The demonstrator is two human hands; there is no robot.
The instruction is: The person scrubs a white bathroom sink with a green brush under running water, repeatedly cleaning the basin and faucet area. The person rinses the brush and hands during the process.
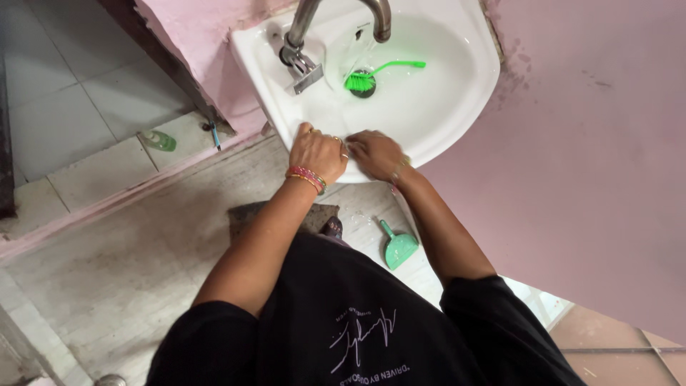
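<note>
Brush (366,78) in sink (457,107), under tap (343,18)

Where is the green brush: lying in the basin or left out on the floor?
In the basin. The green brush lies on its side inside the white sink, bristles over the drain, handle pointing right, below the tap.

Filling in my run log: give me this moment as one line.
left hand: on sink rim | right hand: on rim beside it | green brush: in basin over drain | green dustpan: on floor

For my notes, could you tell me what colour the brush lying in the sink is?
Bright green, bristles and handle alike: brush, head view.
</note>
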